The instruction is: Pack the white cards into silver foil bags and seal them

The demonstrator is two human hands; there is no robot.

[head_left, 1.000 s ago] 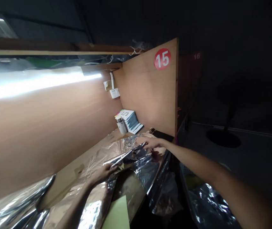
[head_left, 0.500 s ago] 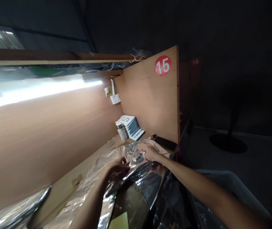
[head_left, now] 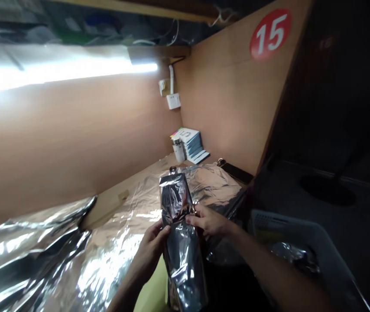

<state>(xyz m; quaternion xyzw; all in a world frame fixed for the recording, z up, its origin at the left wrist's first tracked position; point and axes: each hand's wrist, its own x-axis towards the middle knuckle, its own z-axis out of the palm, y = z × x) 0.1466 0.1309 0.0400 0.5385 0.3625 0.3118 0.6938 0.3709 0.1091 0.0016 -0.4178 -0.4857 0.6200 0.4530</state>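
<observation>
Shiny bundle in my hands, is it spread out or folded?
Looks folded, not spread: the shiny bundle is long, narrow and creased, with your left hand and right hand gripping its opposite edges.

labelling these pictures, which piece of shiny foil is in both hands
The narrow silver strip, pinched between the left hand and right hand. The bunched foil at far left and the wide spread-out sheet are held by neither.

Your left hand (head_left: 152, 242) is closed in a pinch, thumb angled up and to the right, its bare forearm rising from the bottom edge. Your right hand (head_left: 209, 221) faces it, slightly higher (its thumb points left), also pinching, with the bare forearm coming in from the lower right.
</observation>
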